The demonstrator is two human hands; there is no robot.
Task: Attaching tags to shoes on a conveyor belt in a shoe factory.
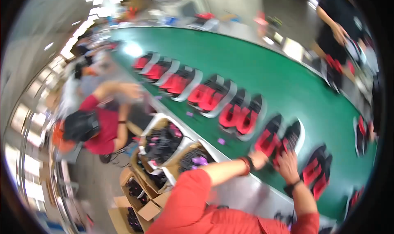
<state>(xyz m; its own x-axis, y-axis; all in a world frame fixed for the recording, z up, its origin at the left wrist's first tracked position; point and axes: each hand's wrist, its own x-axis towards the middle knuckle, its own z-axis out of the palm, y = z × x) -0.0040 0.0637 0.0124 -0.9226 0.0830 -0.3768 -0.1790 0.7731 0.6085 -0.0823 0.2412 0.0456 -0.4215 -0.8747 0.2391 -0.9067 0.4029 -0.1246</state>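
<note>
A pair of black and red sneakers with pale soles lies on the green conveyor belt in front of me. My left hand (259, 158) is at the red end of the left sneaker (269, 135), its fingers curled against it. My right hand (288, 166) grips the near end of the right sneaker (292, 136), fingers over its upper. Motion blur softens both hands, and the undersides of the sneakers are hidden.
More sneaker pairs (242, 114) line the green belt (197, 45) on both sides. Cardboard boxes (150, 209) of dark parts stand left of me. A person in a dark red shirt (104, 129) works at left; another person (336, 33) holds a shoe across the belt.
</note>
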